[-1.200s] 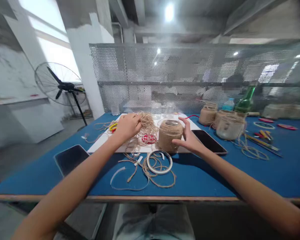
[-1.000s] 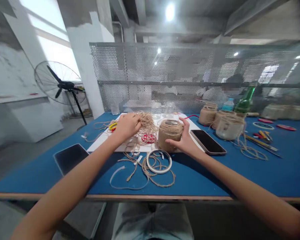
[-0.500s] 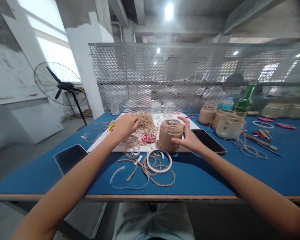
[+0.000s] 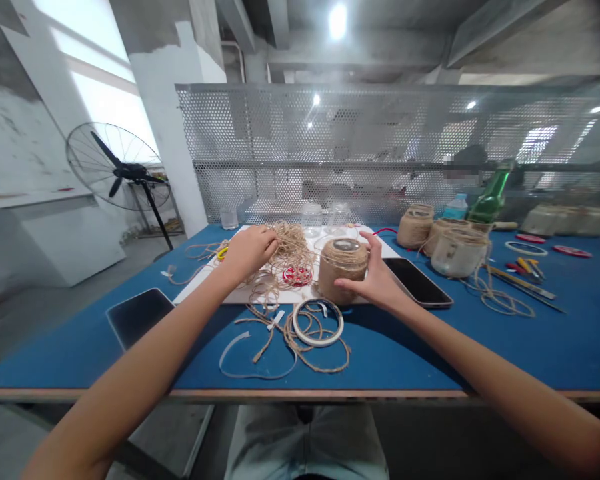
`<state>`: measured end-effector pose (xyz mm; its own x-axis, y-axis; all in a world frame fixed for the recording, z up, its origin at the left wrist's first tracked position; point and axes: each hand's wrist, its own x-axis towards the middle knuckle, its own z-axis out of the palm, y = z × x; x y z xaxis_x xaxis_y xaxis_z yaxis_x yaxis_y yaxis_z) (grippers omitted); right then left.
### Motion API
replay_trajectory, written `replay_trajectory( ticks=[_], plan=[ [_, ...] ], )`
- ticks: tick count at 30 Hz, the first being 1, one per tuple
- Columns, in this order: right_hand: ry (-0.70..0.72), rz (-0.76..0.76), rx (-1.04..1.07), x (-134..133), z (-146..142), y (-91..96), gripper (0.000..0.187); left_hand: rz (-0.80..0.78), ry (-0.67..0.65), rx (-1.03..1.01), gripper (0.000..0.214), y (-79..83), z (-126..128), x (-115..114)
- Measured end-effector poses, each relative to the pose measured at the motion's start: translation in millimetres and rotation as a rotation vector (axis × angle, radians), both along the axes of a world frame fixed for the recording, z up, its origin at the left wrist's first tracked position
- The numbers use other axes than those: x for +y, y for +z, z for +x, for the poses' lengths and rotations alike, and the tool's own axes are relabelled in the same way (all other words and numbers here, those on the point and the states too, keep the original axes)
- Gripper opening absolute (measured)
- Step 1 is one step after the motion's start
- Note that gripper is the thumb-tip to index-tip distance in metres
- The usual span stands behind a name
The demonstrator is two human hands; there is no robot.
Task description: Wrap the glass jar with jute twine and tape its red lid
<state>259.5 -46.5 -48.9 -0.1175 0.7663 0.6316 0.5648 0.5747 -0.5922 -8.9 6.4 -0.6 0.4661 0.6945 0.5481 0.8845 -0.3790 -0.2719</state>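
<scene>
My right hand (image 4: 380,280) is wrapped round the right side of a jar covered in jute twine (image 4: 343,270), thumb across its front and fingers at the far side. The jar stands upright on a white board (image 4: 220,291); its open glass mouth shows on top. My left hand (image 4: 251,252) rests at the left edge of a tangled pile of jute twine (image 4: 291,241), its fingers curled down onto the strands and its fingertips partly hidden. Close by its wrist shows a yellow loop-shaped thing (image 4: 223,253). A red-patterned disc (image 4: 297,276) lies between the pile and the jar.
A white tape ring (image 4: 296,327) sits over loose twine near the front edge. Phone-like dark slabs lie left (image 4: 139,317) and right (image 4: 420,283). Several partly wrapped jars (image 4: 457,253), a green bottle (image 4: 491,197) and tools (image 4: 523,283) are at the right; clear jars stand behind.
My right thumb has slid a little left across the jar's front, and the right hand sits slightly closer round it. My left hand has hardly moved.
</scene>
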Motion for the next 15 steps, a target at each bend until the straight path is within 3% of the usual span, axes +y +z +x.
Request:
replay_trajectory(
  ticks=[8, 15],
  plan=[
    [0.086, -0.043, 0.037, 0.3, 2.2, 3.1, 0.093, -0.026, 0.018, 0.010, 0.032, 0.5, -0.9, 1.2],
    [0.222, -0.061, 0.071, 11.9, 14.1, -4.9, 0.087, -0.102, -0.006, 0.040, 0.031, 1.4, -4.9, 3.7]
  ],
)
